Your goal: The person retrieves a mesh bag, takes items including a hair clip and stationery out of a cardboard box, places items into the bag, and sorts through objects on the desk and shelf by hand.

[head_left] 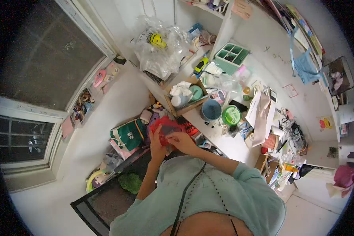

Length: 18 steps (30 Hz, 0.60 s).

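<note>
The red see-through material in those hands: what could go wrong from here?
The red see-through material looks thin, so it might tear if the left hand and right hand pull against each other. If dropped, it could get lost in the clutter near the green bag.

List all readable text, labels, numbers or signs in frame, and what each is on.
"YOU" (seems to read so, tilted): clear plastic bag.
Too blurred to read: print on the mint shirt.
Too small: white mark on the green bag.
Too blurred: red marks on the black item.
Red sheer material: no lettering I can make out.
</note>
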### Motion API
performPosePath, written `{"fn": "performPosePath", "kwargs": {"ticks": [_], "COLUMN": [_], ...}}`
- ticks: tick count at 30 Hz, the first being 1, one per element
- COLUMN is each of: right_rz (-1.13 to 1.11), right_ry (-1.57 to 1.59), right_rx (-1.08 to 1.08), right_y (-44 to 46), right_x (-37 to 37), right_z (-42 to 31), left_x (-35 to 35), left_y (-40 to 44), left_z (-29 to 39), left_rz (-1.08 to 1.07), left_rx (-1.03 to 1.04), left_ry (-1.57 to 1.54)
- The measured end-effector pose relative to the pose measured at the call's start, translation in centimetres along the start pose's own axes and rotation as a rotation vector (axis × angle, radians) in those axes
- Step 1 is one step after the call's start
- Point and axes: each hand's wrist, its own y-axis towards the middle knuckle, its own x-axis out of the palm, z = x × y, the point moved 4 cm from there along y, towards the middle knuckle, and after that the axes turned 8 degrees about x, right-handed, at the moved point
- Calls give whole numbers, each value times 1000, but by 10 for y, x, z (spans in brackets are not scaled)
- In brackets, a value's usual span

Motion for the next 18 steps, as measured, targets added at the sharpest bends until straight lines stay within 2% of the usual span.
{"fn": "performPosePath", "kwargs": {"ticks": [4,7,9,11,13,14,15,17,18], "right_rz": [-347,-466,-498,-230,-53,10,107,403,465], "right_ry": [108,270,191,252,191,154,202,205,177], "right_rx": [6,7,278,172,210,87,137,78,139], "right_y": [23,42,57,77,116,140,163,206,234], "right_x": [-6,-46,-100,-155,-214,-241,-266,-304,-323], "right_z": [-10,-54,-91,-106,-90,-74,-53,-20,2], "left_x": [-3,4,2,-4,27,29,31,4,-9], "left_y": [10,19,26,31,9,9,9,31,46], "left_z": [-42,-68,-79,-87,-162,-175,-188,-158,-138], "left_rz": [-36,-50,-69,-88,62,110,161,212,242], "left_rx": [-45,-167,-211,-199,-436,-475,-512,-424,-377], "left_ry": [-26,-75,-77,-53,-523,-598,-671,-500,-415]}}
